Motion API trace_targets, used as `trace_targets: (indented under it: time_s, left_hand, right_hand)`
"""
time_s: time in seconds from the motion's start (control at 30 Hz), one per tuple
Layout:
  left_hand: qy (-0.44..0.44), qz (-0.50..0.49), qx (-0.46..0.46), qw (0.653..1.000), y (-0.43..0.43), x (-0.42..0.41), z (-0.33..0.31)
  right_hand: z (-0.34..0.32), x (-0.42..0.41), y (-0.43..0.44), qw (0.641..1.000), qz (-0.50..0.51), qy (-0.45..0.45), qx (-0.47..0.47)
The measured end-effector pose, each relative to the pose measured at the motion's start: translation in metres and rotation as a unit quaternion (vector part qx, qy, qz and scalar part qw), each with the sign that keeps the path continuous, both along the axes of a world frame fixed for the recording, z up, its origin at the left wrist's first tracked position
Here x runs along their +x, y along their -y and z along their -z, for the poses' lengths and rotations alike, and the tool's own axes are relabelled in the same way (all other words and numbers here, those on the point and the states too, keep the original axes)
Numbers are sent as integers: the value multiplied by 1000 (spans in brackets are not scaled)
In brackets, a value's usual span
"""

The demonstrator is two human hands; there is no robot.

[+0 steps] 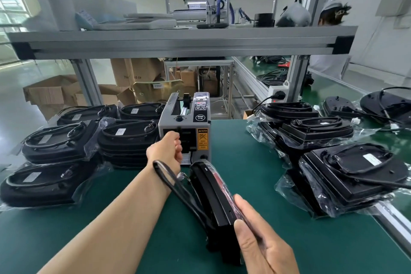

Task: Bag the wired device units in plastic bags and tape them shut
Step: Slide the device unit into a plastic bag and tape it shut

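Observation:
My right hand (260, 238) grips a black wired device unit (211, 198) inside a clear plastic bag, held on edge over the green mat; its black cable loops out to the left. My left hand (171, 147) reaches to the mouth of the grey tape dispenser (185, 127), with its fingers curled at the outlet. Whether a strip of tape is pinched there I cannot tell.
Stacks of bagged black units lie on the left (60, 142) and on the right (347, 173). Unbagged units with cables (387, 104) sit on the far-right belt. An aluminium shelf (178, 40) spans overhead. Cardboard boxes (55, 93) stand behind the bench.

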State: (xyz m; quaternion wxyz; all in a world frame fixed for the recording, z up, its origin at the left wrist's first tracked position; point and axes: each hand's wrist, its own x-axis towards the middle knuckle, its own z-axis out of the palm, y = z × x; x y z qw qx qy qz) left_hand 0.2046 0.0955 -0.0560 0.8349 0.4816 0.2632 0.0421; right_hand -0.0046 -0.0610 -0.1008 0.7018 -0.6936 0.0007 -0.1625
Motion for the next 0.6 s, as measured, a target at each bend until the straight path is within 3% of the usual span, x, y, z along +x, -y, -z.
trace_targets:
  time_s: [0.1, 0.2, 0.27, 0.3, 0.37, 0.47, 0.6]
  left_hand:
    - [110, 207, 48, 971, -9, -48, -31]
    - [174, 474, 182, 843, -14, -104, -52]
    - [191, 550, 295, 757, -10, -134, -53]
    - [190, 545, 338, 743, -8, -143, -50]
    - [173, 487, 377, 768, -7, -150, -44]
    - [147, 442, 332, 820, -5, -155, -39]
    - [123, 420, 308, 845, 5, -166, -29]
  right_hand:
    - [3, 1, -1, 1000, -15, 8, -4]
    - [7, 1, 0, 1000, -18, 9, 24]
    - [7, 1, 1, 999, -21, 8, 34]
    - [6, 1, 1, 999, -19, 7, 28]
    - [5, 0, 1, 1000, -21, 5, 19]
    - [7, 0, 3, 999, -36, -1, 30]
    - [3, -1, 8, 998, -63, -16, 25]
